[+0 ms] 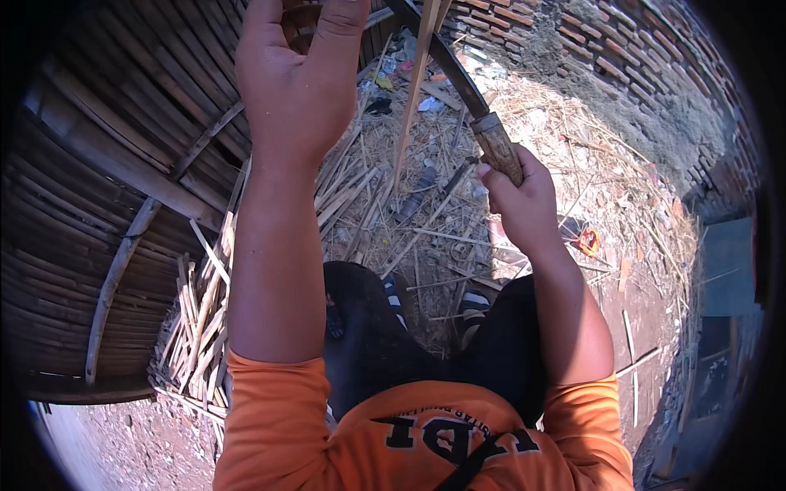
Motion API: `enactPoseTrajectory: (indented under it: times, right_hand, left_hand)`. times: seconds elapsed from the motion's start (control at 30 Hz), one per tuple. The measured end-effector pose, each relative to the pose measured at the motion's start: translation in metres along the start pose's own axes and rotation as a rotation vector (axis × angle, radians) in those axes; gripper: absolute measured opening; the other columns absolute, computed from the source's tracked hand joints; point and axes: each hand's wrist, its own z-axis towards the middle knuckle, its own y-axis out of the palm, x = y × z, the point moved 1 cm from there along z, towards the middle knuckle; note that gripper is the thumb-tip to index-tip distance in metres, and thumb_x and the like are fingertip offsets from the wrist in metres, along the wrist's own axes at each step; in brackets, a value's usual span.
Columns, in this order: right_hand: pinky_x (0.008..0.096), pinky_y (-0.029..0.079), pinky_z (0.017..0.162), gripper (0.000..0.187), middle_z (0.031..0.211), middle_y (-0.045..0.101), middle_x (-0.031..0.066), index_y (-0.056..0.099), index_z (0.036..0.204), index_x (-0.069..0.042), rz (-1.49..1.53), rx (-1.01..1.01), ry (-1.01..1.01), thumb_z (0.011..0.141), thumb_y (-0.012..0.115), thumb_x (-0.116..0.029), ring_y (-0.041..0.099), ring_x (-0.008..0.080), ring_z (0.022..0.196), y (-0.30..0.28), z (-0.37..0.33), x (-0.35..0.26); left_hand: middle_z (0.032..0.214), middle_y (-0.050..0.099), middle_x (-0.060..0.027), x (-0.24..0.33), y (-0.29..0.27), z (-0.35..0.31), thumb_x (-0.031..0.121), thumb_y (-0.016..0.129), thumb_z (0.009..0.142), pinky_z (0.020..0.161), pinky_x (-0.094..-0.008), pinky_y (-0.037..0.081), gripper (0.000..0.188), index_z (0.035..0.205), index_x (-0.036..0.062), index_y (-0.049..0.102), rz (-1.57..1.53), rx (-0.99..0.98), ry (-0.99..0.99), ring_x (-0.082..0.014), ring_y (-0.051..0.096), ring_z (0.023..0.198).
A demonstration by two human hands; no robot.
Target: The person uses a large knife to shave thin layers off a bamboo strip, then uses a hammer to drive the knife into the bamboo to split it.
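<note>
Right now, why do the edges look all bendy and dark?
Head view: the fisheye lens curves the brick wall and bamboo slats toward a black rim; strong sun lights the left hand and right hand sharply, with shade underneath.

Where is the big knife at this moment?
In the head view the knife is right of centre near the top, its wooden handle gripped by the right hand, its dark blade slanting up-left across the thin bamboo strip, beside the raised left hand.

The knife [458,74] has a dull dark metal blade and a worn, rough wooden handle. Left of it, the bamboo strip [413,90] looks pale, dry and matt. Beyond the knife, the brick wall [589,41] is coarse, dusty red clay.
</note>
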Motion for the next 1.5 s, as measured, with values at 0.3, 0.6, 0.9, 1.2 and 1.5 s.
enactPoseTrajectory:
  times: [0.3,0.6,0.9,1.2,1.5]
  right_hand:
    - [0.04,0.051,0.065,0.045,0.074,0.068,0.0177,0.064,0.109,0.006,-0.181,-0.023,-0.055,0.091,0.071,-0.035,0.069,0.0277,0.068,0.011,0.031,0.03]
    - [0.0407,0.053,0.067,0.048,0.075,0.07,0.0201,0.064,0.113,0.005,-0.138,-0.051,-0.16,0.093,0.071,-0.038,0.072,0.0303,0.072,0.0,0.026,0.045]
    - [0.0506,0.054,0.076,0.043,0.089,0.07,0.0258,0.06,0.12,0.001,-0.331,0.023,-0.345,0.093,0.068,-0.032,0.069,0.0461,0.086,0.003,0.016,0.042]
    - [0.0479,0.054,0.075,0.042,0.09,0.07,0.0258,0.059,0.123,-0.001,-0.215,-0.151,-0.229,0.095,0.066,-0.031,0.07,0.044,0.084,0.003,0.004,0.024]
    - [0.046,0.053,0.07,0.041,0.083,0.069,0.0232,0.061,0.122,0.001,-0.088,-0.166,-0.214,0.095,0.066,-0.03,0.072,0.0395,0.077,-0.006,0.007,0.032]
  left_hand:
    - [0.104,0.067,-0.0042,-0.015,0.024,0.006,0.036,0.074,0.094,0.075,-0.0286,0.05,0.039,0.119,0.0065,0.07,0.458,-0.27,-0.035,-0.0129,0.062,0.091]
    - [0.094,0.067,-0.0039,-0.045,0.037,-0.006,0.029,0.077,0.093,0.068,-0.0269,0.051,0.031,0.108,0.0024,0.072,0.43,-0.083,-0.114,-0.0103,0.063,0.081]
    - [0.085,0.071,-0.0042,-0.015,0.036,-0.012,0.024,0.076,0.092,0.066,-0.0263,0.052,0.025,0.102,0.0014,0.073,0.574,-0.083,-0.139,-0.0101,0.065,0.074]
    - [0.082,0.07,-0.0087,-0.005,0.023,-0.019,0.017,0.073,0.092,0.065,-0.0294,0.051,0.019,0.103,0.0014,0.075,0.685,-0.109,-0.057,-0.0139,0.065,0.069]
    - [0.082,0.069,-0.0102,0.001,0.029,-0.022,0.016,0.074,0.092,0.064,-0.0311,0.05,0.018,0.103,0.0025,0.076,0.713,-0.134,-0.036,-0.0164,0.063,0.067]
